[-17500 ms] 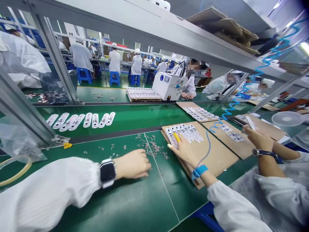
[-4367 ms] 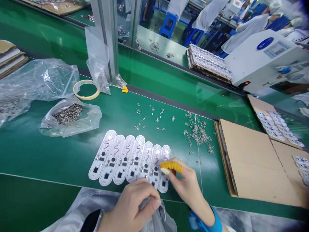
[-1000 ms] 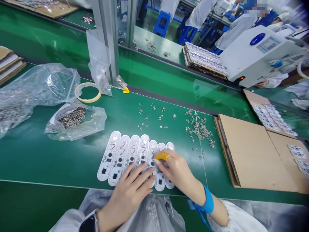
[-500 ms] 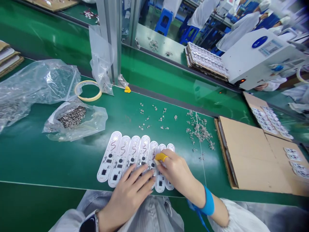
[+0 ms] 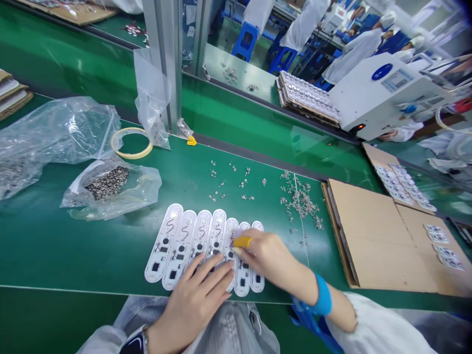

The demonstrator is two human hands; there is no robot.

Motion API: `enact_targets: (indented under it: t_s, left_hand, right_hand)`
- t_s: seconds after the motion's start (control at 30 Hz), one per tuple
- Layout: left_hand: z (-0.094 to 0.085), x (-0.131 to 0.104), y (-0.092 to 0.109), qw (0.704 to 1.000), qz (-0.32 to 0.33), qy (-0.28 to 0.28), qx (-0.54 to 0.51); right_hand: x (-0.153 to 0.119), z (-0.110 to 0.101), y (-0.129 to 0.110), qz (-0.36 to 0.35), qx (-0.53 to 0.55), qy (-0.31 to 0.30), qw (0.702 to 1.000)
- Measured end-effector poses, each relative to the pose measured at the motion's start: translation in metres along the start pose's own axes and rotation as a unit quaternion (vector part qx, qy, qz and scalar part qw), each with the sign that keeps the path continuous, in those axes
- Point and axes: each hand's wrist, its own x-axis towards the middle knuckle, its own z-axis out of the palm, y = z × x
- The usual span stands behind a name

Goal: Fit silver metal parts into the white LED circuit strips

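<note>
Several white oblong circuit boards [image 5: 184, 243] lie side by side on the green mat near its front edge. My left hand [image 5: 197, 302] rests flat on the lower ends of the middle boards, fingers spread. My right hand [image 5: 271, 260], with a yellow finger cot [image 5: 242, 241] on the forefinger and a blue wrist strap [image 5: 323, 301], presses on the boards at the right end of the row. Whether its fingertips pinch a small part is hidden. Small loose metal parts [image 5: 300, 202] are scattered behind the boards.
A clear bag of metal parts [image 5: 108, 184] and a larger crumpled bag [image 5: 51, 130] lie at the left, next to a tape ring [image 5: 132, 143]. A stack of cardboard sheets [image 5: 372, 236] sits at the right. Behind run a metal post [image 5: 164, 64], a conveyor, a white machine [image 5: 383, 96] and other workers.
Over the last second my hands have stayed on the board row; the right forefinger has shifted slightly. Earlier, my left hand was lifted and closed; now it lies flat on the boards.
</note>
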Motion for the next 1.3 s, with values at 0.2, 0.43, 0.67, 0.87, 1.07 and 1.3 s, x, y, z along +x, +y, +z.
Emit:
enact_targets:
  t_s: [0.2, 0.43, 0.67, 0.87, 1.07, 1.3]
  left_hand:
    - [-0.006, 0.004, 0.000, 0.999, 0.012, 0.002, 0.034]
    - [-0.006, 0.005, 0.000, 0.999, 0.019, -0.004, 0.050]
    - [-0.008, 0.007, 0.001, 0.998, 0.021, 0.001, 0.055]
    - [-0.009, 0.008, 0.000, 0.998, 0.025, -0.012, 0.064]
    - [-0.008, 0.008, 0.000, 0.997, 0.027, -0.018, 0.065]
    - [-0.007, 0.007, 0.001, 0.997, 0.026, -0.022, 0.063]
  right_hand:
    - [0.015, -0.016, 0.069, 0.230, 0.094, 0.108, 0.963]
    - [0.077, -0.005, 0.064, 0.196, 0.053, 0.063, 0.977]
    - [0.099, -0.003, 0.065, 0.220, 0.065, 0.033, 0.973]
    - [0.084, 0.009, 0.050, 0.172, 0.061, -0.005, 0.983]
    - [0.073, 0.004, 0.050, 0.186, 0.033, 0.032, 0.982]
    - [0.093, 0.020, 0.026, 0.177, 0.076, 0.011, 0.981]
